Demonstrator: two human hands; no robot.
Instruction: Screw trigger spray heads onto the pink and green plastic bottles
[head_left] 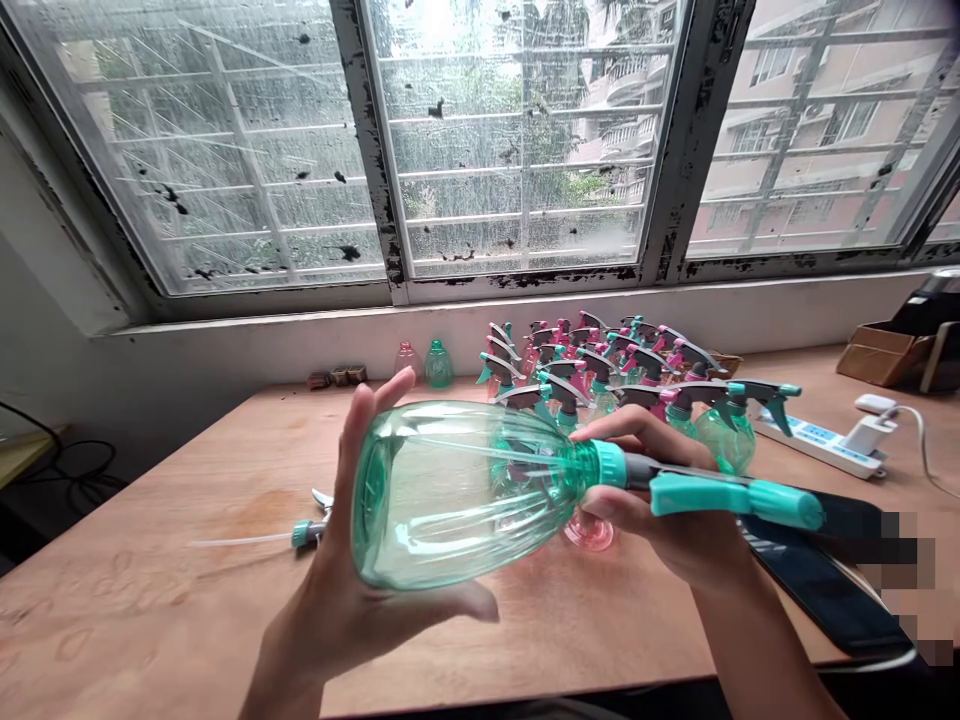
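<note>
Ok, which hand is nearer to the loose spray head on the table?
Left. The left hand, at the base of the green bottle, partly overlaps the loose spray head in view; the right hand is farther off, at the bottle's neck.

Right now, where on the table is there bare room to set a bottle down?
Free on the table: front left, between the loose sprayer head and the near edge; also behind it, up to the small brown blocks. Crowded: back right, packed sprayer bottles, then power strip and phone. Held bottle partly hides the middle.
</note>
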